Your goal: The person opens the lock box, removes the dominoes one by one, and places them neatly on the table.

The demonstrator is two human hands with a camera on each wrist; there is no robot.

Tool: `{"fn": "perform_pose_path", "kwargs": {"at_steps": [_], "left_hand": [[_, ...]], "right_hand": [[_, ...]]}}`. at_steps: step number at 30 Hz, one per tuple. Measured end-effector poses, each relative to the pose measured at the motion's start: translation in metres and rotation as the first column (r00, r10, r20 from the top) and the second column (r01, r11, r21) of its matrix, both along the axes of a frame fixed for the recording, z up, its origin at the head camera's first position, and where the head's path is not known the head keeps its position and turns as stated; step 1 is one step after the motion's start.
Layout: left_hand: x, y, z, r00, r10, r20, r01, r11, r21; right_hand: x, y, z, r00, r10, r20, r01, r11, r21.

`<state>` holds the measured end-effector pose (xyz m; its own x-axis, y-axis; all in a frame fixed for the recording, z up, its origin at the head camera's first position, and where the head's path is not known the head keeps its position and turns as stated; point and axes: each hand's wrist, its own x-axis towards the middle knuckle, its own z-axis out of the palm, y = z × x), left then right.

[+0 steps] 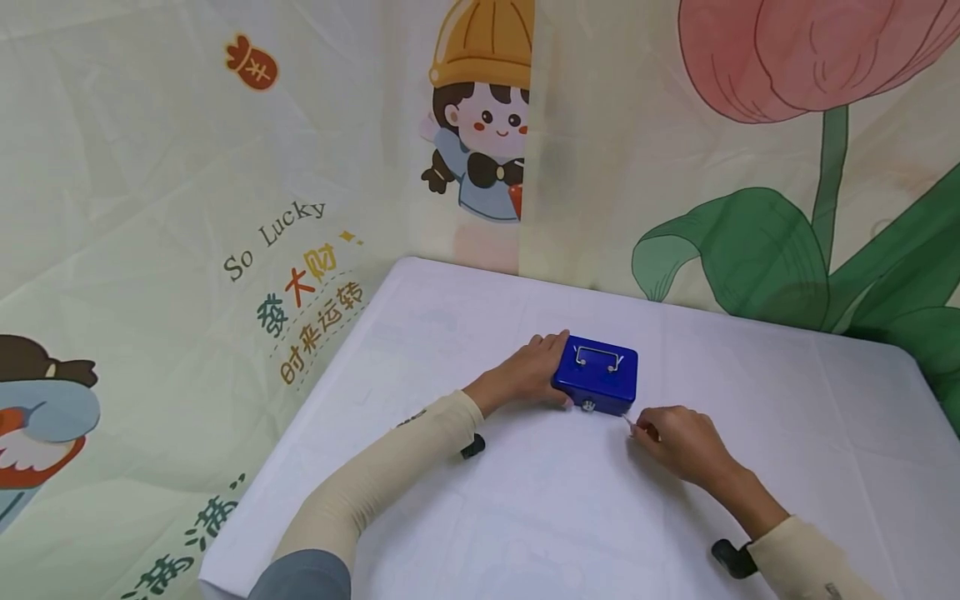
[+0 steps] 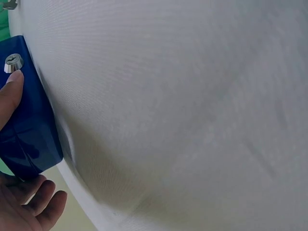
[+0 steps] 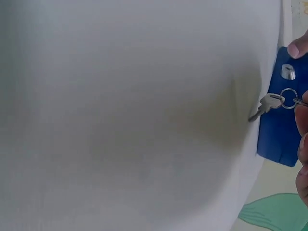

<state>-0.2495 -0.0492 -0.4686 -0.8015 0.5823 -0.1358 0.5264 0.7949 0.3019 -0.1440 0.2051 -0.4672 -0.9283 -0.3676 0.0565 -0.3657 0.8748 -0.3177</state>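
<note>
A small blue cash box [image 1: 600, 382] with a wire handle [image 1: 598, 350] on its lid stands closed on the white-covered table. My left hand [image 1: 531, 371] holds its left end, the thumb on the front just beside the silver lock [image 2: 13, 62] and the fingers round the back. In front of the box's right corner, my right hand [image 1: 682, 442] pinches a key ring [image 3: 288, 109] between thumb and fingertips. One silver key [image 3: 267, 103] dangles from that ring, apart from the lock; a second metal piece on the ring is mostly hidden by the fingers.
White cloth covers the table [image 1: 465, 325], whose back edge lies close to a printed backdrop [image 1: 585, 208] with a cartoon child and a big tulip. Black wrist cameras sit under both sleeves, the left one [image 1: 473, 447] and the right one [image 1: 733, 558].
</note>
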Motion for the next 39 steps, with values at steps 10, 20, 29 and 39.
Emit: {"fn": "perform_pose_path", "kwargs": {"at_steps": [10,20,29,39], "left_hand": [[0.001,0.001,-0.001,1.000,0.003,-0.002,-0.003,1.000,-0.011],[0.002,0.001,0.001,1.000,0.006,0.000,-0.006,1.000,-0.015],[0.003,0.000,0.001,1.000,0.009,-0.014,-0.010,1.000,-0.013],[0.002,0.001,0.000,1.000,-0.004,-0.021,0.004,1.000,-0.008]], "right_hand": [[0.000,-0.019,-0.012,0.999,-0.032,-0.021,0.031,0.998,-0.048],[0.003,-0.035,-0.019,0.997,-0.018,-0.075,0.011,0.996,-0.090],[-0.001,-0.043,-0.019,0.997,-0.045,-0.056,0.039,0.995,-0.095],[-0.005,-0.050,-0.021,0.995,-0.086,-0.054,0.079,0.989,-0.125]]}}
